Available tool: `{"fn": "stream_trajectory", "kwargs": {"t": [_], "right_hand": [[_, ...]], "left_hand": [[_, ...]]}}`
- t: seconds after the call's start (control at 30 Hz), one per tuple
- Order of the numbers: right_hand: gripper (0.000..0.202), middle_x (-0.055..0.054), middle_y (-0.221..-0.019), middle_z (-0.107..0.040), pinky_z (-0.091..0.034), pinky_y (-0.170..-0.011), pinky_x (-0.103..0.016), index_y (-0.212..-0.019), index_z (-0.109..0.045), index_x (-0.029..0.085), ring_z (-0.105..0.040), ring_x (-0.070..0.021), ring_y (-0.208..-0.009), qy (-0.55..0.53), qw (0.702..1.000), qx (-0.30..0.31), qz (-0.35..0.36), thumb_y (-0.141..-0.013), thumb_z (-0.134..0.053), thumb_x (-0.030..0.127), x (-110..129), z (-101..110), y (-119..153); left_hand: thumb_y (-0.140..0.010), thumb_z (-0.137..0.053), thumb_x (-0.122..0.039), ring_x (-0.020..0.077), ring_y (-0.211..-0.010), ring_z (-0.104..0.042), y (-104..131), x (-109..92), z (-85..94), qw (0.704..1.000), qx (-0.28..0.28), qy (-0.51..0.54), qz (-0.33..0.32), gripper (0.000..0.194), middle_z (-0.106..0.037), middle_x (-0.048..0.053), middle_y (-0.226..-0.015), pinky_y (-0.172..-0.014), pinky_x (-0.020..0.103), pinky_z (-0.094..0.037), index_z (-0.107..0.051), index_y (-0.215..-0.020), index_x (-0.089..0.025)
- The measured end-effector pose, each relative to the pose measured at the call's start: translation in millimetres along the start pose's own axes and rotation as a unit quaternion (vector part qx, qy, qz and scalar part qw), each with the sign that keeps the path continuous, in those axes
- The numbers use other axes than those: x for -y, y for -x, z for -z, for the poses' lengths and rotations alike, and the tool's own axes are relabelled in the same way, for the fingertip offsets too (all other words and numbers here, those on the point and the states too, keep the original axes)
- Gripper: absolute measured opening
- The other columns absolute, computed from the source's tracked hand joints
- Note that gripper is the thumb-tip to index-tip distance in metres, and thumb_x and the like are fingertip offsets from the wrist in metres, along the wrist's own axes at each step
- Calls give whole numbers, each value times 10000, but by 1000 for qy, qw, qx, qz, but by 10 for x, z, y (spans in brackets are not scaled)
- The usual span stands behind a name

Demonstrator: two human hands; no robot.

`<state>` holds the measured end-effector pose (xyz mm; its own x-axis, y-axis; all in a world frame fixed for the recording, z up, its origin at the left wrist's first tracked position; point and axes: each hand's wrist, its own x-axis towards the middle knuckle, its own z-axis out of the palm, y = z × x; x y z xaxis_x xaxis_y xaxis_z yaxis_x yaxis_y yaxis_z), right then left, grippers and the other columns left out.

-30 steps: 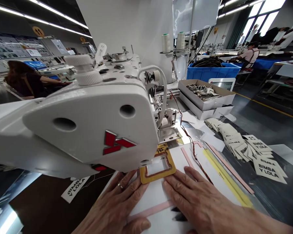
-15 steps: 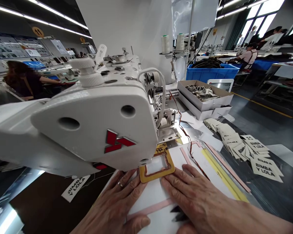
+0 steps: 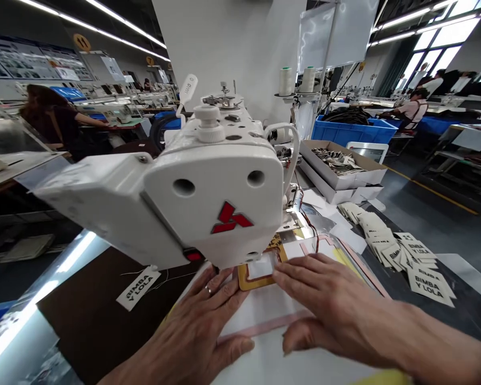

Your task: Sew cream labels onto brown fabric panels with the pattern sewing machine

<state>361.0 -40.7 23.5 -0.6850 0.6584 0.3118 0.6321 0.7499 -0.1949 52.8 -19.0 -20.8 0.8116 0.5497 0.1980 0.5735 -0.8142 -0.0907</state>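
Fingers of the left hand [image 3: 192, 326] lie flat and slightly spread on a white sheet [image 3: 264, 347], a ring on one of them; they grasp nothing. Those of the right hand [image 3: 332, 299] are outstretched and loosely together, pressing rather than gripping, thumb apart. Between the two sets of fingertips sits a yellow rectangular frame [image 3: 260, 282], its far end running beneath the head of an industrial sewing machine [image 3: 212, 176]. The right fingertips rest on its near right corner; the left ones are against or just beside its left edge.

Uneven pressure from the two hands could skew the frame. Fingertips creeping forward might get too close to the machine's moving parts, whose needle is hidden. The red-brown cord [image 3: 316, 238] beyond the right fingers could snag if the sheet slid, as could the loose thread [image 3: 167, 275] left of the left fingers.

Beside that thread, a pale label [image 3: 138, 289] on dark brown material [image 3: 92, 315] reads "BIMBA Y LOLA", as do labels in the fanned pile [image 3: 428, 283] well to the right of the right hand. Ahead of the fingers, the machine bears a red three-diamond Mitsubishi emblem [image 3: 230, 218]; dark marks on the frame's far end are illegible. Distant round signs show "11" [image 3: 82, 42] and "7" [image 3: 149, 61].
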Motion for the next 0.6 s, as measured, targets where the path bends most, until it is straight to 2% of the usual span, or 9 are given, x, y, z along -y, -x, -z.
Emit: {"fn": "stream_trajectory", "kwargs": {"t": [0.17,0.33,0.4,0.5,0.6], "right_hand": [[828,-180,-1373,-708,-453,-1143,-479,-1381,-657,118,-635,-315,-1322,-45,995,86,38,-918,-590,801,-196,-95,-340],[791,-166,-1230,-758,-382,-1175,-538,-1291,-677,129,-655,-327,-1272,-42,990,133,19,-915,-582,819,-208,-93,-447],[778,-165,-1203,-764,-411,-1156,-537,-1268,-690,127,-676,-330,-1238,-47,987,150,16,-913,-594,812,-215,-45,-465],[768,-179,-1307,-734,-482,-1118,-461,-1355,-664,124,-671,-308,-1268,-92,988,116,31,-931,-622,763,-259,61,-410],[678,-164,-1422,-684,-496,-1127,-404,-1460,-605,151,-635,-273,-1341,-133,991,5,8,-998,-628,646,-276,220,-191]], "left_hand": [[-1047,-548,-630,258,-1490,-492,-28,2,23,999,7,35,4,764,-494,31,-1629,-1309,422,-261,-294,-1676,-277],[-1056,-534,-633,259,-1502,-477,-13,5,18,999,14,38,1,757,-447,25,-1660,-1306,425,-263,-281,-1678,-284],[-1056,-527,-637,254,-1510,-464,-1,-23,-4,999,5,33,16,758,-449,18,-1659,-1314,420,-232,-275,-1679,-287],[-1051,-510,-663,251,-1524,-443,7,-71,-53,999,-11,25,37,745,-467,19,-1647,-1325,418,-175,-323,-1664,-284],[-1061,-473,-679,247,-1541,-415,20,-51,-87,999,-17,3,40,695,-462,22,-1649,-1332,420,-126,-422,-1620,-270]]}}
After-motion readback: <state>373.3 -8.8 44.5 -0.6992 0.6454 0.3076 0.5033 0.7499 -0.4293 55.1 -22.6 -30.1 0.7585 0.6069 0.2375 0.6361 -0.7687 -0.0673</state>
